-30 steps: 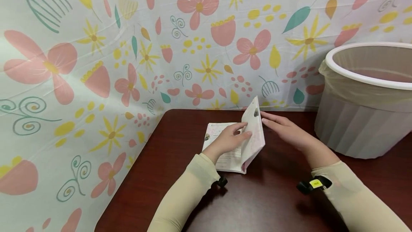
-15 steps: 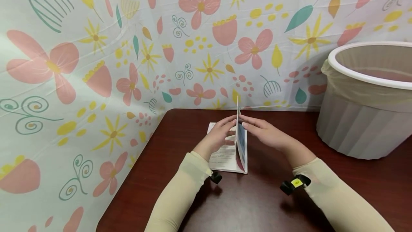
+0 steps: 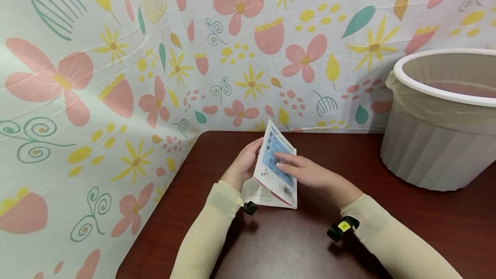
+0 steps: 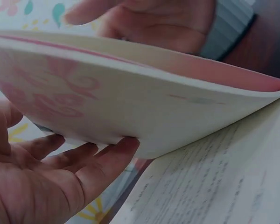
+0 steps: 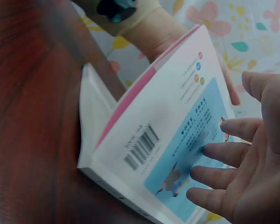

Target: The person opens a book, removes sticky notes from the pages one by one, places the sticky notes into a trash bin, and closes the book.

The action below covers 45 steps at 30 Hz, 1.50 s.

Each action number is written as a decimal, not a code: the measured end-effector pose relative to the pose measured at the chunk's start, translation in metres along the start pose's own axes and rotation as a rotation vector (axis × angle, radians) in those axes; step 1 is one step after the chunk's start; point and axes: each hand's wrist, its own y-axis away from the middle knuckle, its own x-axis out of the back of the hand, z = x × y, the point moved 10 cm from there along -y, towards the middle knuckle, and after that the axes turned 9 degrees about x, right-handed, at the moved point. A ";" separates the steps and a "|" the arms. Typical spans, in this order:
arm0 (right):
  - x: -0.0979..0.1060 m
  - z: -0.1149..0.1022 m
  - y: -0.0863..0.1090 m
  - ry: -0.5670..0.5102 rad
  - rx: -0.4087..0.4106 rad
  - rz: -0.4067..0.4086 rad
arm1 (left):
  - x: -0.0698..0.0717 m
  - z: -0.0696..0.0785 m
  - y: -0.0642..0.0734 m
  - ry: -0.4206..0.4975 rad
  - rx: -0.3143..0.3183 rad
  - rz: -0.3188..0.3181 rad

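A thin paperback book lies partly open on the dark table, its right part raised and leaning left over the printed page below. The back cover, with a blue panel and a barcode, faces up and right. My left hand is under the raised part; in the left wrist view its fingertips touch the inner page with pink print. Across from it, my right hand has its fingers spread and fairly straight, fingertips right at the blue panel of the cover.
A grey bin with a white rim and a plastic liner stands at the right of the reddish-brown table. Behind and to the left hangs a flowered cloth.
The raised part of the book has swung from leaning right, through upright, to leaning left, exposing the back cover. Both hands have shifted left with it.
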 end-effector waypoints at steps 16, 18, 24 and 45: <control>-0.029 0.015 0.002 0.093 0.006 -0.106 | 0.068 -0.011 0.010 0.026 0.111 0.085; -0.032 0.018 0.002 0.102 -0.008 -0.114 | 0.074 -0.013 0.009 0.006 0.119 0.100; -0.034 0.024 0.004 0.140 -0.022 -0.141 | 0.087 -0.020 0.008 -0.062 0.134 0.161; -0.019 0.033 0.011 0.203 -0.072 -0.193 | 0.056 -0.034 -0.001 -0.214 0.129 0.062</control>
